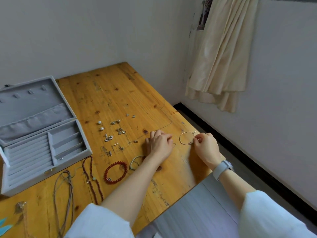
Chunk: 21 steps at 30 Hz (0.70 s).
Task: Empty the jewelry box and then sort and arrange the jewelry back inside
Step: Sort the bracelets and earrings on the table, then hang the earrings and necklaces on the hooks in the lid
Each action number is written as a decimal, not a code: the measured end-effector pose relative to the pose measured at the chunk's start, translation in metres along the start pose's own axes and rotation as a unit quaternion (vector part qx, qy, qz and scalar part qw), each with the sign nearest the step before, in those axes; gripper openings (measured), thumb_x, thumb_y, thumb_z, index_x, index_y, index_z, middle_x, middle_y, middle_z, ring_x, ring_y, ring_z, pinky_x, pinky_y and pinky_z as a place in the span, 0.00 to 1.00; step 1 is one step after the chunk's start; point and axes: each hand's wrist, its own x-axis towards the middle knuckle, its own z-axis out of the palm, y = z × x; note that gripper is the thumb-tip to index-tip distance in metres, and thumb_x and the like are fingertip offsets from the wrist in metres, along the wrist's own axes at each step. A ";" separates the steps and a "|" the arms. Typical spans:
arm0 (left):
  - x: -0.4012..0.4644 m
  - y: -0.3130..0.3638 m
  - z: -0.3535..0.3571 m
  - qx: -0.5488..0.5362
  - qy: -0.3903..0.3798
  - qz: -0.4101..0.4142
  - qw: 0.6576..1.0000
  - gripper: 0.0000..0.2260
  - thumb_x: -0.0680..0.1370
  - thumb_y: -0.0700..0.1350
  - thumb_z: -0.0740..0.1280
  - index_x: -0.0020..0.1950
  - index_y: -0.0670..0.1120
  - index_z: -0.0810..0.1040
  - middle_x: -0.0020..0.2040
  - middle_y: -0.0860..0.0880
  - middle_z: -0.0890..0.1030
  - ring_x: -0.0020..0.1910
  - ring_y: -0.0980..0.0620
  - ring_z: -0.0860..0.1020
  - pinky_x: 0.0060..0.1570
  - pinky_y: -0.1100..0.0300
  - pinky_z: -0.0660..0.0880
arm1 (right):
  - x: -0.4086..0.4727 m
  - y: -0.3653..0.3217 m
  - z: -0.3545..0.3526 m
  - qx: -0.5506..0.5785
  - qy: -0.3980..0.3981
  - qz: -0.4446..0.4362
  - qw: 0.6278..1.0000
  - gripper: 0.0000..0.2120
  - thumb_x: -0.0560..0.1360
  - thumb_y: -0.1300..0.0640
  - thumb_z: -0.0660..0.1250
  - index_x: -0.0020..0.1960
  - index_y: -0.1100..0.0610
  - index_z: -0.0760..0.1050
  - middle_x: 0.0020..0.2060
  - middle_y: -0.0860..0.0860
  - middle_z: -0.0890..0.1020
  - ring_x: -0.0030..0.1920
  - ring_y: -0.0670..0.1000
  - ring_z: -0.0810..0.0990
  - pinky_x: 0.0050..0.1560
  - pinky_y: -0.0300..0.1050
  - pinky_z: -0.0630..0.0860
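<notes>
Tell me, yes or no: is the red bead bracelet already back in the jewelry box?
No, the red bead bracelet lies on the wooden table, outside the open jewelry box.

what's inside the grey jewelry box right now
The jewelry box lies open, its ring rolls and side compartments nearly bare; one tiny piece sits in the nearest compartment. What the lid pocket holds is hidden.

The left hand (pixel 159 143) lies knuckles up; its fingertips and anything beneath them are hidden. The jewelry box (pixel 36 134) is cut off by the left edge. The small earrings (pixel 118 130) are too small to identify. The cord necklaces (pixel 63 203) run off the bottom edge.
</notes>
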 end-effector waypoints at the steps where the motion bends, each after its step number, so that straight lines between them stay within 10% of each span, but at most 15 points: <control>1: -0.004 -0.004 -0.001 0.001 0.017 0.005 1.000 0.14 0.79 0.48 0.59 0.64 0.52 0.74 0.64 0.51 0.70 0.64 0.50 0.62 0.60 0.53 0.57 | -0.002 -0.002 0.001 -0.011 0.001 -0.007 1.000 0.11 0.77 0.58 0.59 0.56 0.61 0.76 0.52 0.57 0.75 0.53 0.56 0.73 0.47 0.43 0.69; 9: -0.053 -0.039 -0.040 -0.002 0.086 0.027 0.996 0.13 0.79 0.46 0.59 0.62 0.50 0.75 0.63 0.53 0.72 0.64 0.53 0.65 0.61 0.55 0.58 | -0.043 -0.042 0.020 0.022 0.010 -0.167 0.986 0.09 0.75 0.64 0.61 0.52 0.61 0.77 0.50 0.56 0.77 0.52 0.56 0.73 0.51 0.47 0.71; 21: -0.233 -0.171 -0.111 -0.039 0.260 -0.155 0.952 0.09 0.76 0.39 0.64 0.53 0.43 0.80 0.53 0.48 0.79 0.54 0.51 0.75 0.55 0.64 0.67 | -0.191 -0.163 0.092 0.143 -0.195 -0.368 0.898 0.08 0.76 0.63 0.60 0.52 0.58 0.77 0.46 0.53 0.79 0.47 0.52 0.76 0.47 0.44 0.74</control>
